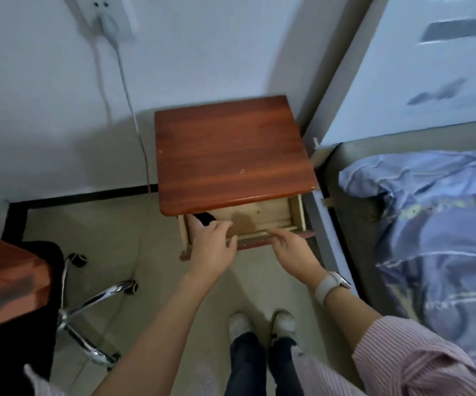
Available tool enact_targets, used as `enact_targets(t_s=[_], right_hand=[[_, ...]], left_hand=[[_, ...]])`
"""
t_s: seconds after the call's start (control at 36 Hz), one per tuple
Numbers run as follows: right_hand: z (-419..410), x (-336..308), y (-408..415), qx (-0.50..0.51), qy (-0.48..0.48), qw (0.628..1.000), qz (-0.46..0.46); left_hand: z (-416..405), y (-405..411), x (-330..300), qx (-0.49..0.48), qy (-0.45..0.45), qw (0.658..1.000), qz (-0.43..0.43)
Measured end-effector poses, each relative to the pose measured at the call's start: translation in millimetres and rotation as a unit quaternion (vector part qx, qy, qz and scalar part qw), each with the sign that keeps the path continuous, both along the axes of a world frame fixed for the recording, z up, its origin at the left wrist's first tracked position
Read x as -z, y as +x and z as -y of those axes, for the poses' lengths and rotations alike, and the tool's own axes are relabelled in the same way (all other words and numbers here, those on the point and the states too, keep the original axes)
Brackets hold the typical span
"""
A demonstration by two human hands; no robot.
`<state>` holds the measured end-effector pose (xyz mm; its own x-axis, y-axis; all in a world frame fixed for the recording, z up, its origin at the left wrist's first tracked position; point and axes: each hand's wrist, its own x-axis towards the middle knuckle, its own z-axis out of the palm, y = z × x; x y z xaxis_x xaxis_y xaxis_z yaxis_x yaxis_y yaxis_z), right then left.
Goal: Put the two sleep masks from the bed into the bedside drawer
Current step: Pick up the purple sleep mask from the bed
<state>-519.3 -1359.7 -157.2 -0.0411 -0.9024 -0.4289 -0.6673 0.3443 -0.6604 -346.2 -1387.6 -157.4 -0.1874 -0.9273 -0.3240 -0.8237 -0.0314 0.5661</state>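
One black sleep mask (204,218), soft and light, lay in the drawer (262,217) under your loosely spread left hand (213,243); your right hand (294,250), empty, fingers relaxed, rested at the front edge.

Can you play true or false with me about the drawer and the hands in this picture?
1. The drawer is open. True.
2. The left hand is inside the drawer, next to something black. True.
3. The right hand holds a cup. False: it holds nothing and is at the drawer's front edge.
4. A lamp stands on the nightstand. False: its top is bare.
5. A blue blanket lies on the bed to the right. True.
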Motion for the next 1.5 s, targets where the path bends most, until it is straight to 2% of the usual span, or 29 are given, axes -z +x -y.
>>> enact_targets(t_s=[0.14, 0.22, 0.31, 0.42, 0.58, 0.78, 0.83, 0.92, 1.0, 1.06, 1.14, 1.25, 1.42, 1.5], right_hand=[[-55, -65, -68, 0.15, -0.021, 0.988, -0.013], [-105, -107, -116, 0.247, -0.044, 0.967, -0.05], [-177, -146, -164, 0.34, -0.059, 0.935, -0.08], [-309, -192, -212, 0.463, -0.08, 0.876, -0.107], [-549, -243, -203, 0.648, -0.091, 0.738, -0.163], [-811, -262, -91, 0.815, -0.088, 0.544, -0.179], [-874, -261, -55, 0.854, -0.093, 0.48, -0.176], [-951, -258, -6, 0.892, -0.074, 0.409, -0.177], [-1018, -253, 26, 0.918, -0.064, 0.344, -0.188], [-1059, -250, 35, 0.928, -0.053, 0.313, -0.196], [-1122, -244, 33, 0.935, -0.043, 0.285, -0.205], [-1215, -236, 14, 0.942, -0.038, 0.262, -0.205], [-1364, -248, -40, 0.946, -0.02, 0.269, -0.179], [-1396, -258, -53, 0.945, -0.019, 0.271, -0.184]], left_hand=[[-11, -89, -68, 0.12, -0.03, 0.992, -0.026], [-33, -154, -101, 0.217, -0.051, 0.974, -0.047], [-76, -224, -135, 0.327, -0.065, 0.94, -0.068], [-173, -312, -179, 0.464, -0.066, 0.876, -0.11], [-392, -380, -225, 0.631, -0.071, 0.75, -0.184], [-675, -351, -252, 0.774, -0.023, 0.592, -0.224], [-746, -335, -255, 0.814, -0.012, 0.537, -0.222], [-840, -310, -259, 0.859, -0.006, 0.465, -0.214], [-922, -295, -262, 0.887, -0.006, 0.41, -0.211], [-974, -293, -262, 0.899, -0.001, 0.382, -0.214], [-1050, -302, -258, 0.91, -0.007, 0.348, -0.224], [-1155, -332, -248, 0.918, 0.003, 0.329, -0.222], [-1305, -395, -250, 0.914, 0.038, 0.343, -0.216], [-1335, -410, -255, 0.912, 0.041, 0.345, -0.218]])
